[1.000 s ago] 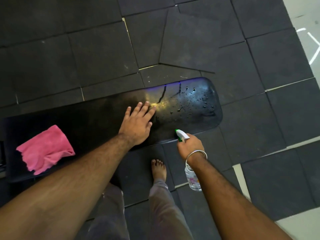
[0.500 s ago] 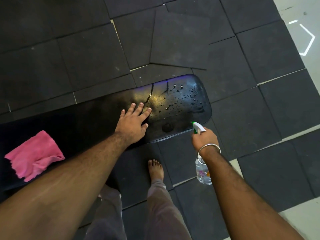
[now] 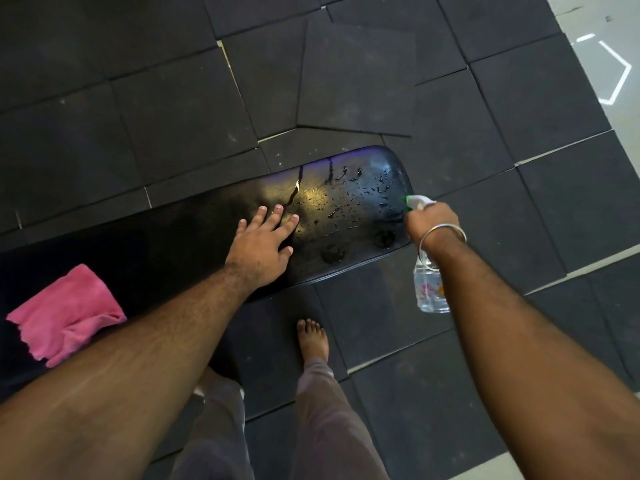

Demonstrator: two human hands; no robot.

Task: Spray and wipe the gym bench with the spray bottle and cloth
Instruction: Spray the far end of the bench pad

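On the bench, left hand splayed (right hand grips spray bottle).

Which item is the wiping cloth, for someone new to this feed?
Find the long black gym bench running across the rubber-tiled floor. Follow it to its left, dry end, away from the droplets: the pink cloth lies crumpled there, untouched by either hand. It is the only bright, soft thing on the dark pad.
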